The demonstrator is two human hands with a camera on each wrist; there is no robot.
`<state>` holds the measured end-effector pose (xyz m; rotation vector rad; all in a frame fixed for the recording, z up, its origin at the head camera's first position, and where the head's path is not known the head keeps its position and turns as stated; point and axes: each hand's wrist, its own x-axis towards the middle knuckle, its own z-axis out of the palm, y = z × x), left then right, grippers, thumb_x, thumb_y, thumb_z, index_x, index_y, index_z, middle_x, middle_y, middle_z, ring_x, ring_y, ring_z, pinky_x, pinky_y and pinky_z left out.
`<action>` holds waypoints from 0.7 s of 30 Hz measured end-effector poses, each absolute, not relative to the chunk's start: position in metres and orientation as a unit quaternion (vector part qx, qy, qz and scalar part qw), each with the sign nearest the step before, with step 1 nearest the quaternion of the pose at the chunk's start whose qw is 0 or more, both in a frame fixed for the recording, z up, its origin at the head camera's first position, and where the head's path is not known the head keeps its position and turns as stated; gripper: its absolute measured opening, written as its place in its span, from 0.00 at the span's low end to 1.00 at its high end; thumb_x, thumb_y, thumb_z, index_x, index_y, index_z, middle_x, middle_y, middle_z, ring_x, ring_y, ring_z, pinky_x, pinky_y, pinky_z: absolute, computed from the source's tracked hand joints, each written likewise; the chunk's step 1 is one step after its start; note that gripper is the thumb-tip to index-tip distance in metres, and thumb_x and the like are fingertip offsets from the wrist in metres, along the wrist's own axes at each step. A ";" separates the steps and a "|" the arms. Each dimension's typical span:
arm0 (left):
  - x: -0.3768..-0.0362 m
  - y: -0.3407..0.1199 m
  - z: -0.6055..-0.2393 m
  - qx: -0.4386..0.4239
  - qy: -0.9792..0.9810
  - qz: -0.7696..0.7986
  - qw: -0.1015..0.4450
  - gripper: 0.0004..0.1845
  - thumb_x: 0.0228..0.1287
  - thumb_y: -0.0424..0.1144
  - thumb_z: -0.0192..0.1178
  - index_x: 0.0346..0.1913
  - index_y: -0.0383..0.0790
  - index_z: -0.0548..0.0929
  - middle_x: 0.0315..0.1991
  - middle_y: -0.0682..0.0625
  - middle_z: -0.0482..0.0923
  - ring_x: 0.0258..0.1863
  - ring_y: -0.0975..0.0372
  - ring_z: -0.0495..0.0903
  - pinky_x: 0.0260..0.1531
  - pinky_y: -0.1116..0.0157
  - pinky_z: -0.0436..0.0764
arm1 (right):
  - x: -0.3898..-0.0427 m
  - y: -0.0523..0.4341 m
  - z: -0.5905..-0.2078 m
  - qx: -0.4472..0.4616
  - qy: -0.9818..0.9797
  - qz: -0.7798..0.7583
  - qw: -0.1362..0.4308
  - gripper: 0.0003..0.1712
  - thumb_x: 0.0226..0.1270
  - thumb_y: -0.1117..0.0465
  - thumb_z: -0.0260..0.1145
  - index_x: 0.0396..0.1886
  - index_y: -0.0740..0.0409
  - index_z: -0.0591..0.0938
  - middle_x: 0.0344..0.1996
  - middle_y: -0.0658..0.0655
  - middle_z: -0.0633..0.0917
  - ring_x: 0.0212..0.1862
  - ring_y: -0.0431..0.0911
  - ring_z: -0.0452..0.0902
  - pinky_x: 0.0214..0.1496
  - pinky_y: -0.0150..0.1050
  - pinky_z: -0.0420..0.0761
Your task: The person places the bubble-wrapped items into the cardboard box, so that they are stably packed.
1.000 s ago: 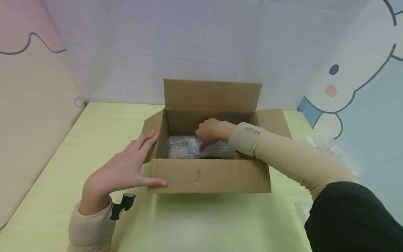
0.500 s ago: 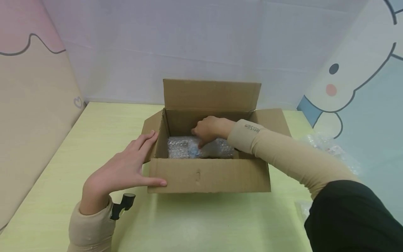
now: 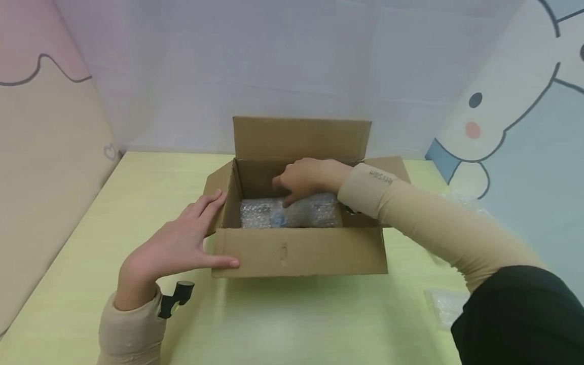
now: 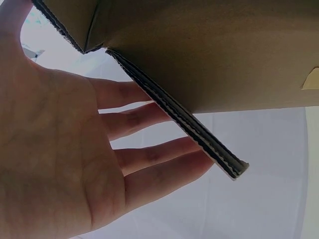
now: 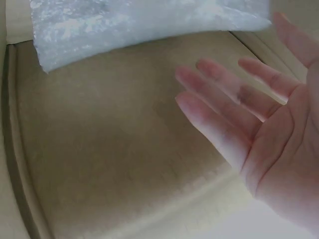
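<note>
An open cardboard box (image 3: pixel 301 251) stands on the table with its flaps folded out. A bubble-wrapped package (image 3: pixel 260 213) lies inside it, a blue patch showing through the wrap. My left hand (image 3: pixel 178 243) is spread at the box's left front corner, its fingers against the left flap (image 4: pixel 177 119) and its thumb on the front flap. Over the package, inside the box, is my right hand (image 3: pixel 310 177). The right wrist view shows that hand (image 5: pixel 259 119) with extended fingers and nothing in its palm, the thumb near the edge of the bubble wrap (image 5: pixel 149 20).
Loose bubble wrap (image 3: pixel 465 200) lies at the table's right side, partly behind the right sleeve (image 3: pixel 438 228). Another clear bubble-wrap piece (image 3: pixel 447 306) rests nearer the front right. A white cloth (image 3: pixel 301 61) hangs behind the box.
My right hand has risen a little off the package and shifted towards the back of the box, its fingers straighter. The left hand keeps its place on the flaps. The head view has shifted slightly.
</note>
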<state>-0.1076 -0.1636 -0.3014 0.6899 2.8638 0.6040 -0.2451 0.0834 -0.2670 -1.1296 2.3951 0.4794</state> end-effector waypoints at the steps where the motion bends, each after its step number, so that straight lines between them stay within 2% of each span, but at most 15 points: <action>1: -0.108 -0.164 -0.302 0.229 0.950 0.200 0.066 0.65 0.45 0.75 0.61 0.78 0.41 0.46 0.76 0.42 0.49 0.70 0.45 0.60 0.49 0.47 0.78 | -0.244 0.085 -0.264 -0.409 0.869 0.167 0.223 0.36 0.68 0.40 0.61 0.71 0.49 0.68 0.59 0.54 0.81 0.57 0.52 0.80 0.59 0.49 0.77; 9: -0.109 -0.164 -0.302 0.223 0.955 0.187 0.058 0.65 0.45 0.76 0.61 0.78 0.41 0.47 0.76 0.42 0.51 0.68 0.45 0.62 0.43 0.49 0.80 | -0.234 0.099 -0.233 -0.401 0.882 0.109 0.223 0.34 0.68 0.41 0.60 0.71 0.47 0.68 0.59 0.54 0.81 0.59 0.52 0.78 0.63 0.51 0.74; 16: -0.113 -0.162 -0.305 0.221 0.956 0.187 0.055 0.65 0.44 0.76 0.61 0.77 0.40 0.48 0.76 0.43 0.50 0.70 0.45 0.60 0.40 0.50 0.81 | -0.226 0.128 -0.207 -0.379 0.902 0.080 0.192 0.34 0.67 0.42 0.62 0.69 0.48 0.70 0.52 0.55 0.84 0.52 0.48 0.81 0.55 0.50 0.78; 21: -0.117 -0.160 -0.308 0.219 0.955 0.190 0.057 0.66 0.43 0.78 0.60 0.77 0.41 0.48 0.76 0.43 0.50 0.71 0.45 0.58 0.40 0.51 0.81 | -0.218 0.158 -0.192 -0.369 0.915 0.020 0.161 0.31 0.68 0.46 0.63 0.67 0.50 0.70 0.53 0.56 0.84 0.49 0.49 0.84 0.52 0.49 0.79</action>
